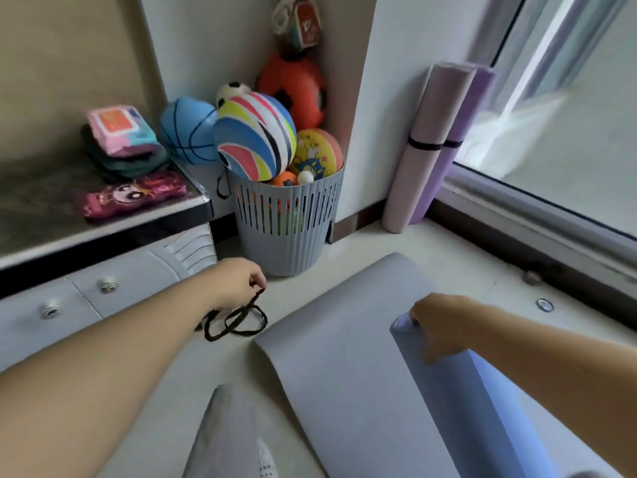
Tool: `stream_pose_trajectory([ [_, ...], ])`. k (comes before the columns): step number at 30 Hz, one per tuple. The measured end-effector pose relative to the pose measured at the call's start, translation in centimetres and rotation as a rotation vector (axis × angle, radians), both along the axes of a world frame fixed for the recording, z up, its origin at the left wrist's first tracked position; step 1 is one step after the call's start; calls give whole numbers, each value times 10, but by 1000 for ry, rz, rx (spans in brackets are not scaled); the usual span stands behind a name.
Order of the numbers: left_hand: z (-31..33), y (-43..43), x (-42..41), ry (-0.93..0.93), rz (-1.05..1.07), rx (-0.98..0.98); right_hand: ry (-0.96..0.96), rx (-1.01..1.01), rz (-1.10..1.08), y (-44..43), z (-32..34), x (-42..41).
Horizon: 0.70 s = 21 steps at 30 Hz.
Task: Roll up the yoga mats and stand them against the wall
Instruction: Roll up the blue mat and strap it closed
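Two of the mats look finished: a pale pink rolled foam yoga mat [436, 112] and a purple rolled foam yoga mat [463, 122] stand upright, touching each other, leaning on the white wall [389, 81] at the far right corner of the pale tiled floor [458, 263] beside the window track, each with a black band round its middle; the third, a grey foam yoga mat with a blue underside [344, 339], lies on the floor in the near middle, and I judge it the one in hand; the right hand [437, 327] has its grip closed round the blue end of that mat, fingers curled over the edge, though whether the mat is wound tight or only folded over I cannot tell; the left hand [241, 288] has its grip pinched on a black elastic strap loop [238, 324], which trails onto the floor just beside the mat's left edge; what is left, as I read it, is binding this mat and standing it by the other two; a grey slotted plastic basket [286, 232] heaped with balls sits at the far edge of the floor, between the table [41, 208] on the left and the standing mats; as for writing, a pink packet [119, 127] on the table carries an orange label and a magenta pouch [134, 194] a cartoon face, but both are too blurred to read, and no brand shows on any mat.
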<state>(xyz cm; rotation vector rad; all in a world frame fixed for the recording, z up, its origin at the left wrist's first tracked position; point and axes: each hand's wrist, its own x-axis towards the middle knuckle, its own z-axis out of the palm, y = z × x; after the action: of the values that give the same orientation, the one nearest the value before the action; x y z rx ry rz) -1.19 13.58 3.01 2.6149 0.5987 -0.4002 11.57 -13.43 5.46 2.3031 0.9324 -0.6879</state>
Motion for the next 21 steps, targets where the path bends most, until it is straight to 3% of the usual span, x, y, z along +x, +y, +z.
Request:
stream_pose_trajectory([
  [9,204,-153,-44,-401,-178,-32,-370,498,-73,-131,201,-77],
  [16,286,-267,-89,-713,-262,7,-581,907,11,-190,271,-154],
  [18,281,-285,-101,-702,-219,-66,-648,934,58,-194,271,-178],
  [21,267,-301,-117,-415,-70,-463,-719,934,101,-193,260,-213],
])
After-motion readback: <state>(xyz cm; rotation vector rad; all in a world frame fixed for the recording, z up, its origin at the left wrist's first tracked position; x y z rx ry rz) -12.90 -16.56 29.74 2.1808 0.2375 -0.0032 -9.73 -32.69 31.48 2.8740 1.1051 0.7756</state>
